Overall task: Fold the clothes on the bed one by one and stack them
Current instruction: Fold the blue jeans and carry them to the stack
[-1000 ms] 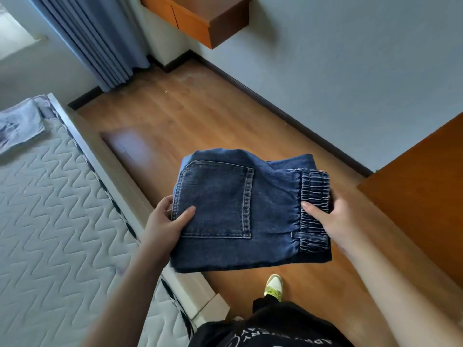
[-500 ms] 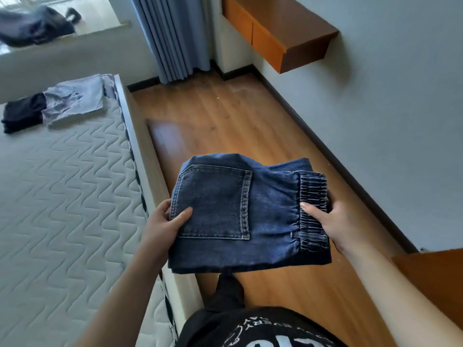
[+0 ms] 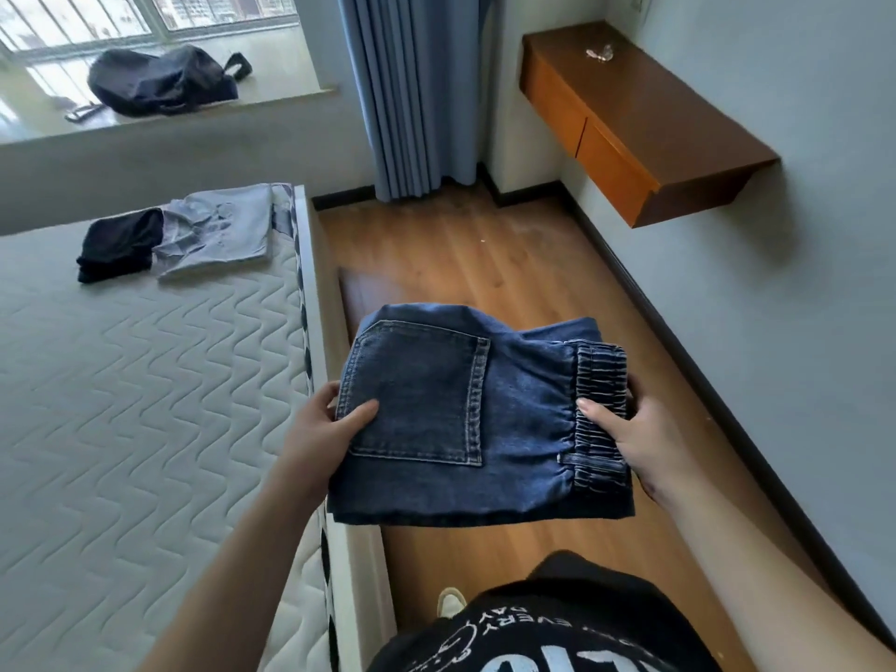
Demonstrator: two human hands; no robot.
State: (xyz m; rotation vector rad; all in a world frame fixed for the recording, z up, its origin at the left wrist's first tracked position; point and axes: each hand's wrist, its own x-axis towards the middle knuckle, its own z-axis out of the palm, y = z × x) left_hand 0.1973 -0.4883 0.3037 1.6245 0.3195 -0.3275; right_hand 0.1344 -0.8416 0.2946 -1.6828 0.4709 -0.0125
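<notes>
A dark backpack (image 3: pixel 160 80) lies on the pale window ledge (image 3: pixel 291 97), beside pleated blue-grey curtains (image 3: pixel 412 89) hanging to the wood-plank floor (image 3: pixel 465 264). A floating brown wooden shelf with orange drawer fronts (image 3: pixel 630 123) is fixed to the grey wall (image 3: pixel 800 283), a small clear object (image 3: pixel 600 52) on top

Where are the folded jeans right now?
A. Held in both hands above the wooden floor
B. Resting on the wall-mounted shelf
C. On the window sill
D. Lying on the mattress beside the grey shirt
A: the left hand and right hand grip opposite edges of the folded jeans, with the wooden floor beneath them.
</notes>
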